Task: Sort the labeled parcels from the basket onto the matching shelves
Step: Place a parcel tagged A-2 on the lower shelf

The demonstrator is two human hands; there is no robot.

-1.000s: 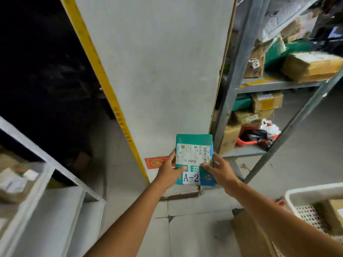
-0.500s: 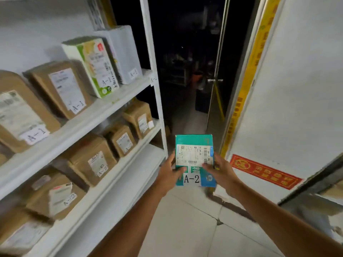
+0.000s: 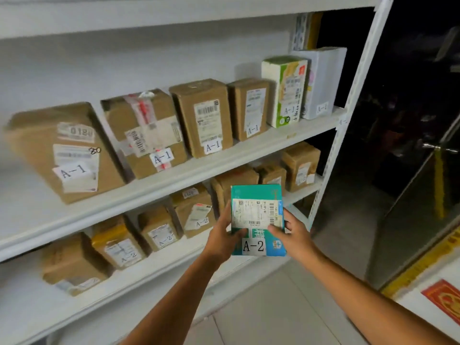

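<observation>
**Entry: teal parcel A-2, in hand at the white rack**

Item. One teal parcel [image 3: 257,215] with a printed shipping label and a white tag reading A-2. I logged it held upright in the air, just in front of the lower shelf [image 3: 169,270] and not resting on it.

Progress. The upper shelf [image 3: 174,180] carried a row of A-1 parcels [image 3: 211,120]. The lower shelf carried brown A-2 parcels [image 3: 159,232], going by the tags I could read. The basket was out of view, so I could not count what remained. I judged this parcel brought to its matching shelf, with placing left to do.

Hands. The left hand [image 3: 222,239] gripped the parcel's left edge, thumb across the front. The right hand [image 3: 296,236] gripped the right edge the same way. Neither was free.
</observation>
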